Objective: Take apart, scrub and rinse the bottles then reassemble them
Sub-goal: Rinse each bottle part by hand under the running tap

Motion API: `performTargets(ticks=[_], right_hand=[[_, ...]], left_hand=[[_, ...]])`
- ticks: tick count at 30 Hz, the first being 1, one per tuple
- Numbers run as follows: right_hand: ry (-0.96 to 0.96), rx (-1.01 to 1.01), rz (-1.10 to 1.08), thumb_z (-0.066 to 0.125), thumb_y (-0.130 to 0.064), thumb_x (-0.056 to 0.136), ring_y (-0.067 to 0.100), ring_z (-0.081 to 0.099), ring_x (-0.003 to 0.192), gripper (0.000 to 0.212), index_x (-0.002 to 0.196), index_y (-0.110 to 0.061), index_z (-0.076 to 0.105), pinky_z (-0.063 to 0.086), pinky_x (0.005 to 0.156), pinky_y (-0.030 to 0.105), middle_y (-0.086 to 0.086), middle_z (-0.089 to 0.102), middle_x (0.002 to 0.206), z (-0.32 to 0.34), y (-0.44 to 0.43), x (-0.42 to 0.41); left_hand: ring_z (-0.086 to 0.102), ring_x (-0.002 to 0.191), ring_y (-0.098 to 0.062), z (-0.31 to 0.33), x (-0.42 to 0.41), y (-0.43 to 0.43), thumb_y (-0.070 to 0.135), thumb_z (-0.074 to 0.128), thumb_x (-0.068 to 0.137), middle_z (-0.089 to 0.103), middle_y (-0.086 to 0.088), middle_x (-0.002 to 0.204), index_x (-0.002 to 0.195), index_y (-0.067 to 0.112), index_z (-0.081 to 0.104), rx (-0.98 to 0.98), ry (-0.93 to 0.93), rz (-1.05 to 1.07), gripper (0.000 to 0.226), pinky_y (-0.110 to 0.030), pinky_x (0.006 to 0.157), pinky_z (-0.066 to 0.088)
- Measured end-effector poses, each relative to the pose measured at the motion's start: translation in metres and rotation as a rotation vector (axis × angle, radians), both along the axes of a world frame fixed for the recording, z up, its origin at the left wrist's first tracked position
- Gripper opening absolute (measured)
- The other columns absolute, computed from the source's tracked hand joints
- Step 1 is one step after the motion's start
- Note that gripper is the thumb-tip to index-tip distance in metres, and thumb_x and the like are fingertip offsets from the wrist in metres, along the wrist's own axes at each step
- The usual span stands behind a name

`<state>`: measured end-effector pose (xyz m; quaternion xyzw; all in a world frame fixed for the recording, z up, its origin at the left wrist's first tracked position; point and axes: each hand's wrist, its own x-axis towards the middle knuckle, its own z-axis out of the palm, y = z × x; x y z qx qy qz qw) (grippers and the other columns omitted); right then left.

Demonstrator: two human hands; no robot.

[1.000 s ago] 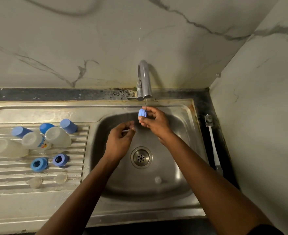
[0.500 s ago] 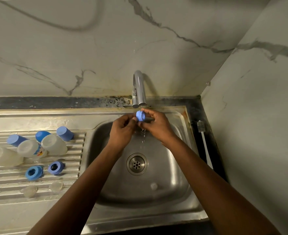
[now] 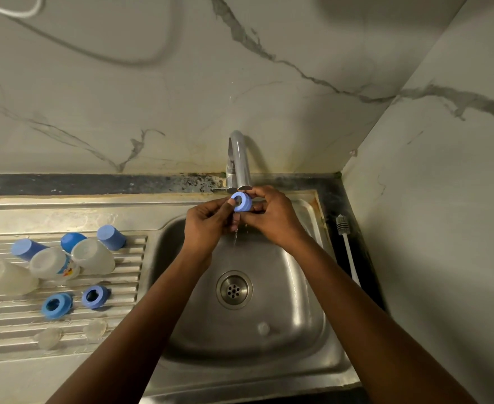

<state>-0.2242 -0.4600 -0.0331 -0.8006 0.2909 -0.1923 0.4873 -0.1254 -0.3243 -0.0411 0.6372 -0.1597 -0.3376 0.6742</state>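
Fingers of your left hand and right hand pinch the ring under the tap; likely light, stiff, wet-slick, so grip its outer wall.

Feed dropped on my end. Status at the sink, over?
Left hand, right hand: both holding blue ring under the tap. Water trickling off it. Nothing in the way; bottles sit aside on drainboard.

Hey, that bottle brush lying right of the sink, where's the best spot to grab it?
Probably pinch the bottle brush by its thin white handle, coming from above on the sink side: it lies flat, bristle head toward the back wall, with the side wall close on its right.
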Motion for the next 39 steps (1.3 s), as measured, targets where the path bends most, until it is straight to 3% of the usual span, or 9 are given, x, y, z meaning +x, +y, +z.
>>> performTargets(ticks=[4,9,13,18,23,26,30,32,39], right_hand=[[0.012,0.016,0.058,0.096,-0.019,0.072,0.010,0.075,0.098,0.060,0.128,-0.020,0.073,0.063,0.090,0.032,-0.005,0.067,0.124,0.005,-0.002,-0.001],[0.044,-0.023,0.099,0.095,-0.017,0.074,0.008,0.073,0.093,0.061,0.131,-0.022,0.072,0.061,0.082,0.022,-0.008,0.066,0.118,0.011,-0.004,-0.002],[0.067,-0.072,0.050,0.092,-0.017,0.074,0.006,0.070,0.091,0.049,0.119,-0.024,0.075,0.051,0.074,0.011,-0.008,0.072,0.105,0.008,-0.006,-0.001],[0.099,-0.093,0.008,0.087,-0.016,0.080,0.004,0.069,0.088,0.042,0.120,-0.019,0.074,0.048,0.072,0.011,-0.011,0.073,0.094,0.007,-0.008,0.005],[0.101,-0.072,0.026,0.089,-0.020,0.081,0.007,0.071,0.097,0.044,0.122,-0.018,0.072,0.055,0.080,0.018,-0.007,0.075,0.105,0.011,-0.009,0.009],[0.100,-0.083,0.031,0.089,-0.027,0.081,-0.002,0.064,0.093,0.046,0.122,-0.018,0.070,0.049,0.078,0.007,-0.014,0.065,0.104,0.013,-0.007,0.008],[0.097,-0.107,0.071,0.085,-0.033,0.086,0.001,0.062,0.100,0.048,0.130,-0.024,0.069,0.047,0.083,0.013,-0.010,0.061,0.119,0.013,-0.001,0.005],[0.108,-0.080,0.093,0.085,-0.029,0.087,-0.004,0.063,0.096,0.046,0.130,-0.026,0.068,0.045,0.080,0.010,-0.014,0.066,0.113,0.013,0.000,0.003],[0.121,-0.142,0.031,0.089,-0.027,0.082,0.002,0.069,0.099,0.044,0.115,-0.026,0.061,0.055,0.081,0.018,-0.011,0.073,0.110,0.014,-0.003,-0.001]], left_hand=[[0.071,0.078,-0.032,-0.003,0.000,0.001,0.031,0.073,0.101,0.078,-0.022,0.089,0.109,0.008,0.082,0.010,0.032,0.075,0.026,-0.048,0.085,0.062],[0.073,0.081,-0.034,0.001,-0.002,0.000,0.034,0.074,0.098,0.079,-0.020,0.090,0.110,0.006,0.079,-0.008,0.046,0.076,0.030,-0.045,0.081,0.063],[0.074,0.080,-0.030,0.004,-0.006,-0.005,0.033,0.079,0.095,0.079,-0.019,0.091,0.119,0.011,0.078,-0.018,0.024,0.030,0.032,-0.043,0.080,0.063],[0.069,0.080,-0.030,0.006,-0.007,-0.010,0.023,0.075,0.099,0.075,-0.028,0.098,0.126,0.012,0.075,-0.070,0.039,-0.016,0.029,-0.043,0.082,0.063],[0.070,0.086,-0.033,0.007,-0.004,-0.013,0.028,0.068,0.104,0.076,-0.027,0.103,0.119,0.009,0.078,-0.059,0.105,-0.009,0.026,-0.043,0.086,0.061],[0.071,0.086,-0.033,0.005,-0.001,-0.014,0.033,0.065,0.104,0.077,-0.027,0.100,0.111,0.000,0.078,-0.040,0.150,0.019,0.035,-0.044,0.088,0.061],[0.075,0.088,-0.035,0.003,-0.003,-0.014,0.038,0.063,0.104,0.080,-0.019,0.098,0.109,-0.001,0.078,-0.019,0.193,0.026,0.042,-0.037,0.084,0.065],[0.076,0.089,-0.034,0.002,-0.005,-0.013,0.037,0.061,0.106,0.081,-0.018,0.098,0.107,-0.001,0.078,-0.012,0.202,0.023,0.042,-0.033,0.081,0.066],[0.075,0.093,-0.032,-0.002,-0.002,-0.012,0.031,0.059,0.109,0.080,-0.018,0.103,0.116,0.006,0.078,-0.018,0.183,0.021,0.032,-0.035,0.083,0.065]])
